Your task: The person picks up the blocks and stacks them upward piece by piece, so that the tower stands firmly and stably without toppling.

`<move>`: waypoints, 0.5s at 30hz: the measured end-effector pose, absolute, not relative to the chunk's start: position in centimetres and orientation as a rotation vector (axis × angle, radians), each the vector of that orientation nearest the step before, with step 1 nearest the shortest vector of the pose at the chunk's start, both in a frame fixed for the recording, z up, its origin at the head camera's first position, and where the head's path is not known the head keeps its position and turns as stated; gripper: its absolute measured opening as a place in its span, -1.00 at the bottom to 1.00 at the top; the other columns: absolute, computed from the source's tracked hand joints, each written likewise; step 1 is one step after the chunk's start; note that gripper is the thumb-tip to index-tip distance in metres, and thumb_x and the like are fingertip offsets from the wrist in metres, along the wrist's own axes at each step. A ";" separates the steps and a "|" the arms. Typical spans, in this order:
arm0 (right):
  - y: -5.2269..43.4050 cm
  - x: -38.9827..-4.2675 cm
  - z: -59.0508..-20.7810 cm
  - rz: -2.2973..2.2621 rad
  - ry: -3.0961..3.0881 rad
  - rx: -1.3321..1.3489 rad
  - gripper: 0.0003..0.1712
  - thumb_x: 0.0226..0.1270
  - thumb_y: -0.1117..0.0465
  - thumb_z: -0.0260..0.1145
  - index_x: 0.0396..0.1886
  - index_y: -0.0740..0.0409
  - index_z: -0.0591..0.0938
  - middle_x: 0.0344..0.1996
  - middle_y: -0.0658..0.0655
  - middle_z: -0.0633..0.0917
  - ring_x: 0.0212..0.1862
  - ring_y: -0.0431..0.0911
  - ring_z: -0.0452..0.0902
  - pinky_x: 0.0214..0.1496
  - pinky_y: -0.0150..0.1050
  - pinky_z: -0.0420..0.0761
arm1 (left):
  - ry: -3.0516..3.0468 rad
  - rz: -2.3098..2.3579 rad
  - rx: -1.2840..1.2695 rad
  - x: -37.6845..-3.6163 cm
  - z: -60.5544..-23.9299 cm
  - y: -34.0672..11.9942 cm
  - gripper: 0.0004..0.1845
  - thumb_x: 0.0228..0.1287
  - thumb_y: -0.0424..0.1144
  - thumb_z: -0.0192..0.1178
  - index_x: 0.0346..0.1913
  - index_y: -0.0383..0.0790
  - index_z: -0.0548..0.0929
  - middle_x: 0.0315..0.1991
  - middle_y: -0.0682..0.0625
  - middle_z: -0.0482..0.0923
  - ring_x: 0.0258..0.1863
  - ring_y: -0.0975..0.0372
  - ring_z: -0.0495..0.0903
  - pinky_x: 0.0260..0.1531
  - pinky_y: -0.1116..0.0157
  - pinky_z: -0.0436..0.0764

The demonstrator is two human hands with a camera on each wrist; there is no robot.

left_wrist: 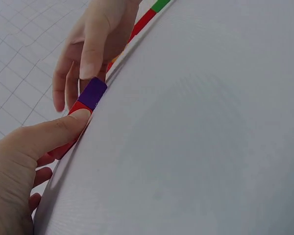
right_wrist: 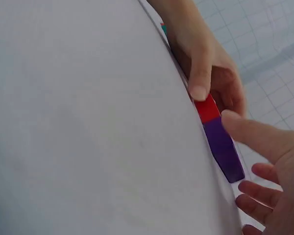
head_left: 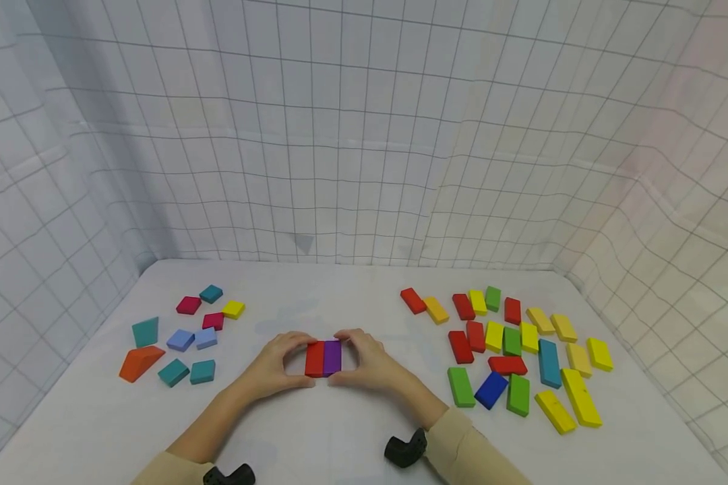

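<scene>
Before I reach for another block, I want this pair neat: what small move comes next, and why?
Probably a gentle inward squeeze. The left hand pinches the red block and the right hand pinches the purple block; they lie side by side on the table, so squaring their ends seems sensible.

The red block (head_left: 314, 359) and purple block (head_left: 331, 357) look like matt painted wood on a smooth white table (head_left: 340, 431).

Lab-type recording booth: grid-cloth walls (head_left: 352, 135), white table (head_left: 340, 431)

Bright, even light (soft shadows).
</scene>
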State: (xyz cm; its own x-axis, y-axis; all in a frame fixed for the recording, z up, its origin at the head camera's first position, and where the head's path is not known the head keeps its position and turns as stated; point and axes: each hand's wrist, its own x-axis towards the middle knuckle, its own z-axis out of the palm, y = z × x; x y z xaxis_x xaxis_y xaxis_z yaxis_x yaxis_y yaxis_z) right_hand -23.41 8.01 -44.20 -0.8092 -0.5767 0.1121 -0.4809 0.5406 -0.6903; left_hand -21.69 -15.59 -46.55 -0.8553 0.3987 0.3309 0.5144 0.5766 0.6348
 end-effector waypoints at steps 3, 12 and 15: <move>9.6 -23.8 -43.3 -1.166 2.568 -0.837 -0.23 0.06 -0.03 0.38 0.25 0.01 0.30 0.16 0.02 0.41 0.16 -0.09 0.29 0.17 -0.03 0.33 | -2.644 -1.165 -0.778 -21.7 -46.5 -15.5 -0.27 -0.16 0.00 0.43 0.15 -0.17 0.46 0.13 -0.09 0.42 0.15 -0.01 0.33 0.04 -0.17 0.35; 18.9 -24.6 -41.4 -1.195 2.611 -0.751 -0.25 0.11 0.05 0.36 0.28 0.09 0.28 0.22 0.13 0.37 0.20 0.08 0.25 0.13 0.11 0.38 | -2.416 -1.080 -0.928 -21.7 -45.8 -12.8 -0.34 -0.16 -0.13 0.44 0.09 -0.25 0.49 0.12 -0.08 0.41 0.15 0.06 0.32 0.04 -0.05 0.40; 21.8 -24.7 -41.2 -1.154 2.660 -0.721 -0.25 0.12 0.07 0.36 0.28 0.10 0.28 0.22 0.13 0.37 0.21 0.11 0.25 0.14 0.14 0.36 | -2.429 -1.056 -0.978 -21.8 -45.3 -10.7 -0.34 -0.13 -0.10 0.42 0.10 -0.25 0.49 0.12 -0.04 0.41 0.15 0.09 0.33 0.05 0.01 0.41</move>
State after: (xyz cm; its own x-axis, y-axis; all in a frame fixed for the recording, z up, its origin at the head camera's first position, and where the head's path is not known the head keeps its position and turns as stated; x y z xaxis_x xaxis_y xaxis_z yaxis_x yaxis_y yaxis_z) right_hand -24.70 21.83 -41.17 -0.8722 -0.4866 0.0488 -0.3681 0.5876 -0.7206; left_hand -21.78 -10.70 -45.35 -0.7156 0.4641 0.5221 0.6983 0.4932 0.5188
